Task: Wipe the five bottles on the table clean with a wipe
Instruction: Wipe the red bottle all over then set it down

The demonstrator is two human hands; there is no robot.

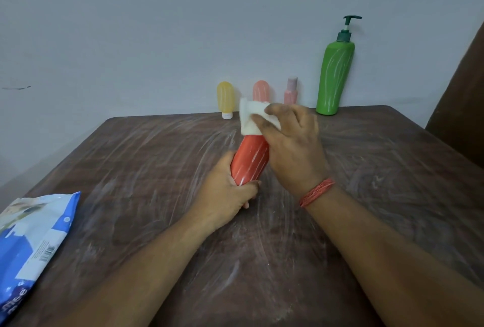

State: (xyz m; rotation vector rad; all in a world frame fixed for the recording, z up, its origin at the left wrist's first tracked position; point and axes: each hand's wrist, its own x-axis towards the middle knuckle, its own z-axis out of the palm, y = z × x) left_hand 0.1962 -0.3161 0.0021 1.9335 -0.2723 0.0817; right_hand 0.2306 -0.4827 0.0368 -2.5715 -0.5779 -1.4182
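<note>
The left hand (227, 195) grips the base of a tilted red plastic bottle (250, 161); the right hand (293, 146) clutches a white wipe (251, 117) around its top.

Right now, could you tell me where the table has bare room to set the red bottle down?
The table is bare right of the right hand, and on the left between the left hand and the wipes pack. The far edge is crowded: yellow bottle, peach bottle, pink bottle, green bottle.

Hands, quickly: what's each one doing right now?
Left hand: closed around the base of the red plastic bottle.
Right hand: closed on the white wipe over the bottle's top.
</note>
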